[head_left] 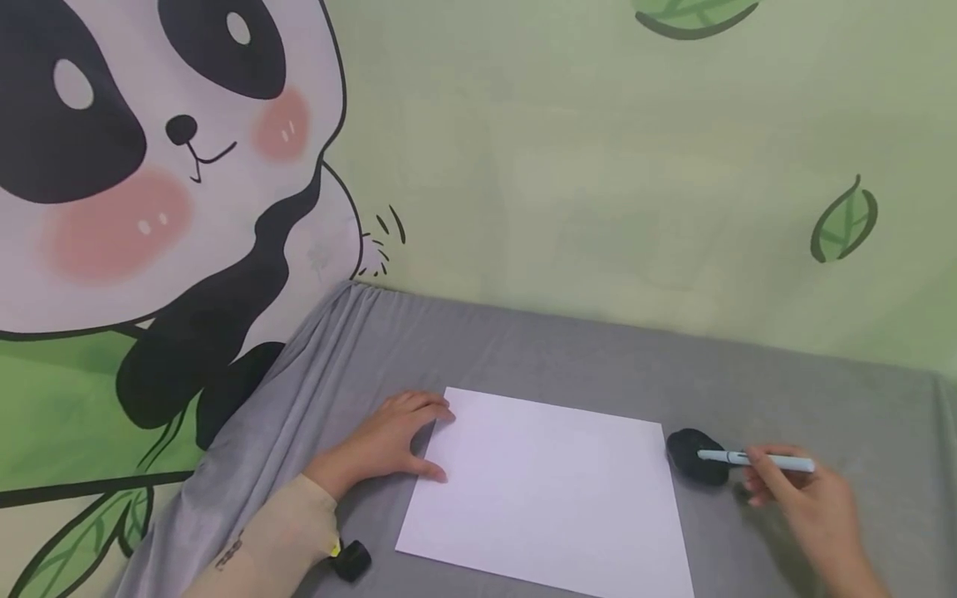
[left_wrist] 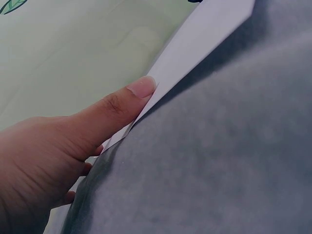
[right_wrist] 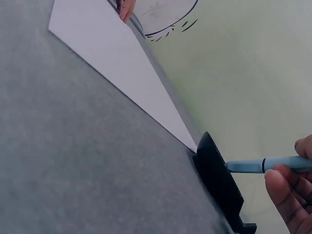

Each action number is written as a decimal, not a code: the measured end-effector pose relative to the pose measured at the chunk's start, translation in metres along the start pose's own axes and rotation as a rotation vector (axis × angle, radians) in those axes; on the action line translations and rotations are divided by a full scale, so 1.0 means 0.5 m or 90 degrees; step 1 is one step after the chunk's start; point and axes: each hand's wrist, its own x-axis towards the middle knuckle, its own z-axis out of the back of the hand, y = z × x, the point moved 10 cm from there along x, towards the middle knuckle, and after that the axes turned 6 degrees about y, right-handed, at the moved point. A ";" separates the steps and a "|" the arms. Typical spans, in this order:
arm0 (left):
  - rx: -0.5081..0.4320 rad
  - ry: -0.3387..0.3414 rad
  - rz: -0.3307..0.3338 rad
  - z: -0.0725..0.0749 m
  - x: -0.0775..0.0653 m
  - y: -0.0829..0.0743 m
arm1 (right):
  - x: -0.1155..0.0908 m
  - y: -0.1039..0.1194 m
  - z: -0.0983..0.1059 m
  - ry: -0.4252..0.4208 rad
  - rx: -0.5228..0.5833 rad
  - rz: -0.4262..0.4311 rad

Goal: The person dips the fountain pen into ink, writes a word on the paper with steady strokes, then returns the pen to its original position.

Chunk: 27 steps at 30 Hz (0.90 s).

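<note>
A white sheet of paper [head_left: 553, 490] lies on the grey cloth. My left hand [head_left: 392, 436] rests at its left edge, thumb and fingers spread; in the left wrist view the thumb [left_wrist: 141, 87] presses on the sheet. On the right, my right hand [head_left: 811, 498] holds a light blue pen [head_left: 792, 463] between thumb and fingers. The pen's far end points left, over or against a dark rounded object [head_left: 688, 469] beside the paper's right edge. In the right wrist view this black object [right_wrist: 214, 170] shows a bent lower end; its kind is unclear.
Grey cloth [head_left: 523, 340] covers the surface and bunches in folds at the left. Behind it stands a pale green wall [head_left: 561, 166] painted with a panda [head_left: 224, 191] and leaves. Beside the left sleeve [head_left: 272, 536] is a small black cylinder [head_left: 353, 562].
</note>
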 end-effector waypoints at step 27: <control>0.003 -0.001 0.000 0.003 -0.001 -0.003 | 0.000 -0.001 -0.013 0.008 -0.048 -0.003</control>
